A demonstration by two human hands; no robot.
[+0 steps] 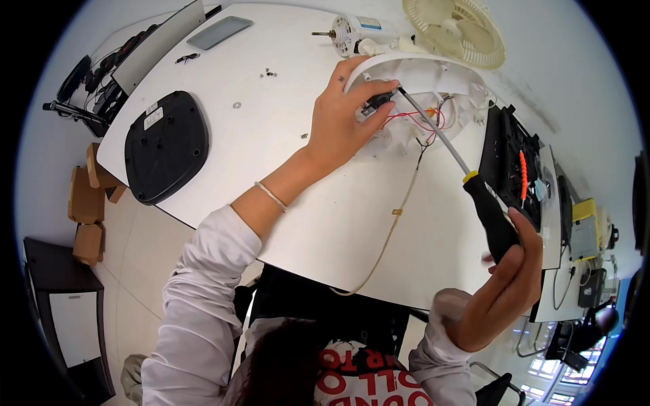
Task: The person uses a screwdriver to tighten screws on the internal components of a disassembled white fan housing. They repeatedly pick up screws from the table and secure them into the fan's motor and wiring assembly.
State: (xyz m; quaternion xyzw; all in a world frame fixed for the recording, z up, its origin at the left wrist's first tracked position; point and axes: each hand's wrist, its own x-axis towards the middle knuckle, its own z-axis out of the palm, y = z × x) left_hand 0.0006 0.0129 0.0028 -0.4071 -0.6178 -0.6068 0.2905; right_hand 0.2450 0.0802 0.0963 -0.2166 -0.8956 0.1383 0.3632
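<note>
At the far side of the table a white plastic housing [450, 74] lies with its hollow inside showing. My left hand [335, 125] reaches into its left end, fingers closed around a small black part [381, 100]. A long screwdriver [489, 215] with a black and yellow handle is gripped in my right hand [509, 274]. Its shaft slants up and left, and the tip is close to my left fingertips at the black part; whether it touches cannot be made out. Red wires [405, 114] loop inside the housing, and a pale cord [407, 196] runs from it to the table's front edge.
A black base plate [167, 145] lies at left, a grey tray [220, 32] behind it. Loose screws [269, 73] and a washer [237, 105] sit mid-table. A motor [362, 34] and cream grille [467, 34] stand at the back. An open black tool case [500, 152] lies right.
</note>
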